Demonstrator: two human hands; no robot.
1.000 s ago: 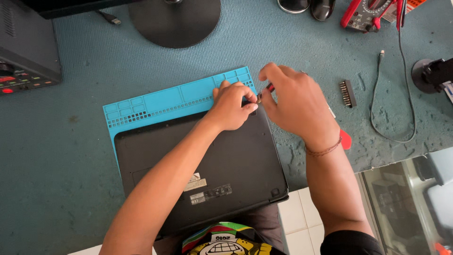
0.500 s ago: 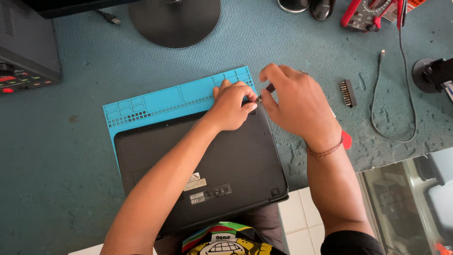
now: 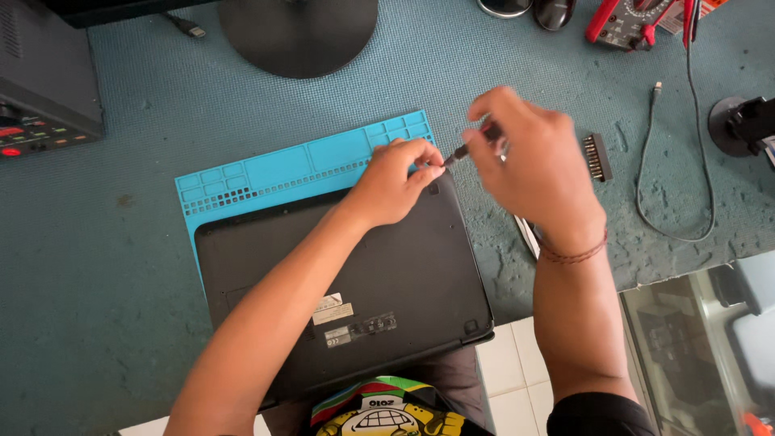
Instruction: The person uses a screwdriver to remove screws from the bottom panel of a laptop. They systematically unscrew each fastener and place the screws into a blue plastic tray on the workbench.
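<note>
bench: teal textured work surface [image 3: 121, 266], everything sits on it; front edge ends over white floor tiles.
laptop: black laptop [image 3: 355, 282], upside down, base cover facing up, lying askew with its far edge on the mat and its near corner overhanging the bench edge. Label stickers on the base near the front.
mat: blue silicone repair mat [image 3: 266, 173] under the laptop's far edge. Row of small moulded compartments along its far side; those in view look empty, the ones under the hand can't be checked.
monitor stand: round black base [image 3: 299, 32] at the far edge, apart from the mat.
instrument box: dark grey bench unit [image 3: 44, 81] far left, red lights on its front panel.
multimeter: red and dark meter [image 3: 630, 20] far right, red probes beside it.
cable: thin grey lead [image 3: 686, 161] looping right of the hands, plug end free on the bench.
left hand: left hand [image 3: 391, 182] resting on the laptop's far right corner, fingertips pinched together at the screwdriver tip; whether anything is between them can't be told.
right hand: right hand [image 3: 533, 169] closed around the screwdriver handle, raised just above the corner; cord bracelet on the wrist.
screwdriver: small black precision screwdriver [image 3: 464, 149], slanted, tip down at the laptop's far right corner, meeting the left fingertips.
bit holder: small dark strip of driver bits [image 3: 596, 157], on the bench just right of the right hand, bits side by side in their slots.
</note>
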